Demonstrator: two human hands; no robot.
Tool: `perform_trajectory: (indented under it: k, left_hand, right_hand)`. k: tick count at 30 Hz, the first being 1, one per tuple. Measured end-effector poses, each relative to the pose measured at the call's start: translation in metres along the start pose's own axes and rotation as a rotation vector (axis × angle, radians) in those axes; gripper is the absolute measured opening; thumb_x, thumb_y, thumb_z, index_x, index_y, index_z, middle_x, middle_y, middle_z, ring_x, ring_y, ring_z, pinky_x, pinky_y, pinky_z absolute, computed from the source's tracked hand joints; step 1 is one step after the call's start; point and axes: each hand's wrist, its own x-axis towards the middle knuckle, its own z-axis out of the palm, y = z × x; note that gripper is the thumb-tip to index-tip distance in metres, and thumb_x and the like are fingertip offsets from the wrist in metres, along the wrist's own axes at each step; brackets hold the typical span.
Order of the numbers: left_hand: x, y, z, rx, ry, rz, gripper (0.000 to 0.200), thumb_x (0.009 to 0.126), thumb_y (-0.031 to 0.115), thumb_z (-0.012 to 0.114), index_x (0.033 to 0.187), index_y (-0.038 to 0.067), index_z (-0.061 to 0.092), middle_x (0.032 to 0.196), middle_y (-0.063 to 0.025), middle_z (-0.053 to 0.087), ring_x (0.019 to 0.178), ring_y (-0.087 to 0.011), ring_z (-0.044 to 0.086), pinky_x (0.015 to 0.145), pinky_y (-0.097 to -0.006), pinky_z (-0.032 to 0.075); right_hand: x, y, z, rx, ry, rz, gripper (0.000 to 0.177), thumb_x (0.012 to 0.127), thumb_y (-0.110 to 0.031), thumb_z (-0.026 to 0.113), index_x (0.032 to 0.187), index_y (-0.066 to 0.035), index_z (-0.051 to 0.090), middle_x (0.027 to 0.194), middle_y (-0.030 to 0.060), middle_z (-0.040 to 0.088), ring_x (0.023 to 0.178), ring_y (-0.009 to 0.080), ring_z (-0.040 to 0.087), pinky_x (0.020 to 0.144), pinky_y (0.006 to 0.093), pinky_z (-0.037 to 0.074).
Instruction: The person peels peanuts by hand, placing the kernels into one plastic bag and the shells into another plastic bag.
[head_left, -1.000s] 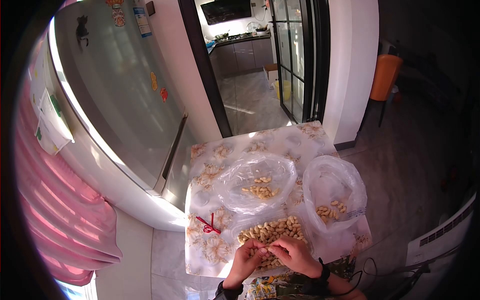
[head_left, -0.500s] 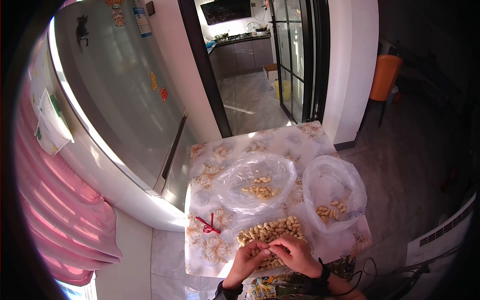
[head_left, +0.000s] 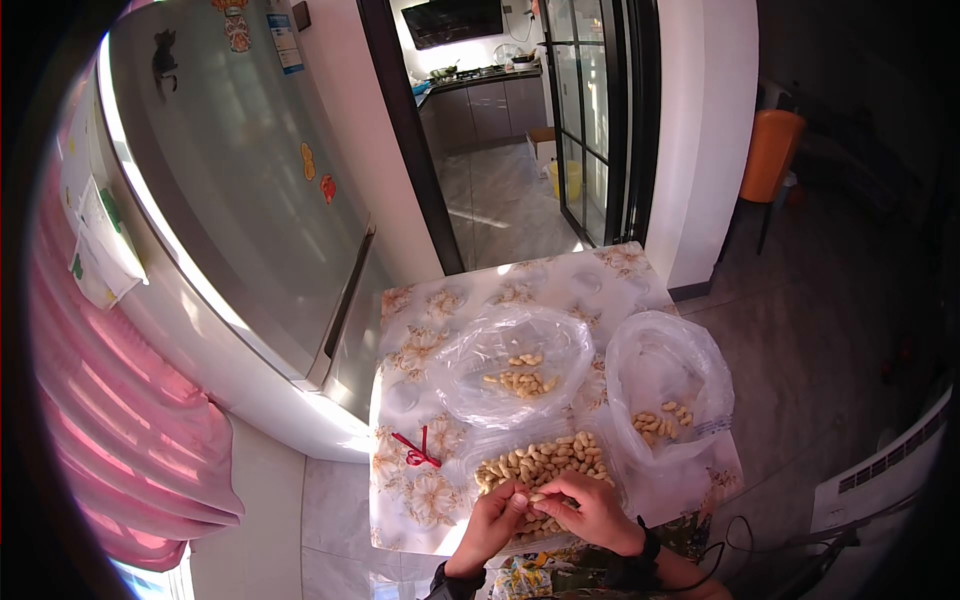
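Both hands work over a clear plastic tray (head_left: 615, 468) heaped with unshelled peanuts (head_left: 540, 460). My right hand (head_left: 590, 512) pinches a pale peanut (head_left: 538, 498) between thumb and fingertips. Close beside it on the left, my left hand (head_left: 492, 528) is closed, thumb pressed to the fingers; whatever it may hold is too small to make out. Beyond the tray lies an open clear plastic bag (head_left: 465, 350) with a small pile of peanuts in it. Another open whitish bag (head_left: 670, 345), to the right, holds several peanuts too.
Red-handled scissors or a red tie (head_left: 418, 455) lies on the flowered tablecloth (head_left: 420, 500), left of the tray. A fridge (head_left: 240, 180) stands to the left of the table (head_left: 590, 265). Dark cables (head_left: 740, 535) hang at the lower right, near my right forearm.
My fingertips have drawn slightly apart, my left thumb turning upward. A peanut now shows more clearly in my right fingertips. Bags and tray stay where they were.
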Motion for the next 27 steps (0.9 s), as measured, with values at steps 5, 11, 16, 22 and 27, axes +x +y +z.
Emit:
perform_trajectory:
  k: [5,11,16,22,27]
  left_hand:
    - [0.001,-0.002,-0.002,0.067,-0.028,-0.005,0.031,0.106,0.028,0.045,0.103,0.001,0.06,0.086,-0.0023,0.064,0.075,-0.006,0.057,0.066,-0.0209,0.048]
    - [-0.002,0.013,0.007,-0.016,0.003,-0.017,0.034,0.105,0.03,0.047,0.101,0.0,0.061,0.087,-0.0024,0.064,0.077,-0.0065,0.059,0.067,-0.0209,0.049]
    - [0.0,0.005,0.0,0.039,-0.045,-0.06,0.033,0.105,0.03,0.049,0.101,0.0,0.062,0.089,-0.0024,0.065,0.08,-0.0068,0.06,0.069,-0.0207,0.049]
    - [0.001,0.004,-0.001,0.053,-0.049,-0.061,0.031,0.104,0.03,0.051,0.101,0.001,0.063,0.089,-0.0014,0.065,0.08,-0.0066,0.06,0.068,-0.0211,0.049]
    - [0.0,0.008,0.001,0.012,-0.066,-0.071,0.026,0.103,0.027,0.053,0.106,0.002,0.06,0.089,-0.0005,0.065,0.082,-0.0062,0.06,0.07,-0.0207,0.048]
  right_hand:
    - [0.001,-0.001,0.0,0.009,0.0,-0.042,0.015,0.087,-0.015,0.073,0.096,-0.005,0.065,0.082,0.0092,0.065,0.072,0.0255,0.065,0.061,0.034,0.051]
    - [-0.001,-0.001,-0.001,0.004,-0.006,-0.017,0.016,0.088,-0.013,0.072,0.097,-0.004,0.064,0.082,0.0091,0.064,0.072,0.0233,0.065,0.061,0.0324,0.051]
    - [0.0,-0.007,0.0,0.068,0.004,0.021,0.015,0.088,-0.012,0.071,0.097,-0.003,0.063,0.084,0.0095,0.065,0.072,0.0244,0.066,0.062,0.0324,0.052]
    - [0.0,-0.002,-0.001,0.021,-0.008,0.007,0.012,0.09,-0.011,0.068,0.099,-0.004,0.063,0.086,0.0103,0.067,0.074,0.0266,0.067,0.065,0.0338,0.052]
    - [-0.001,-0.001,0.0,0.026,0.003,0.03,0.011,0.09,-0.01,0.067,0.099,-0.004,0.063,0.085,0.0112,0.067,0.074,0.0272,0.067,0.064,0.0343,0.051]
